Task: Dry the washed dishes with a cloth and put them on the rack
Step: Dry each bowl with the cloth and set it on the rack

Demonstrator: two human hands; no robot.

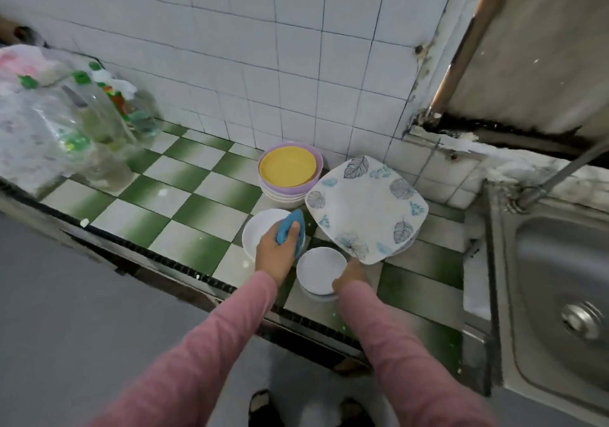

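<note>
From the head view, my left hand point(275, 255) has its fingers curled round a blue cloth point(290, 229) and presses it into a white bowl point(260, 233) that stands on the green-and-white tiled counter point(184, 196). Apart from the cloth, I see nothing inside that bowl.

Just to its right, near the counter's edge, is a short stack of small white bowls point(321, 268); the top one looks bare inside. My right hand point(351, 276) sits against the right side of the stack. Its fingers run under the near corner of a square leaf-patterned plate point(365, 209), so I cannot tell whether it grips anything.

The plate sits tilted over other dishes I can barely see. Farther back, by the tiled wall, a stack of bowls point(286, 189) has a yellow one nested in a lilac one on top.

At far left stand clear bottles point(99, 123) with green caps. Their labels are too blurred to read. A steel sink point(560, 294) lies at right.
</note>
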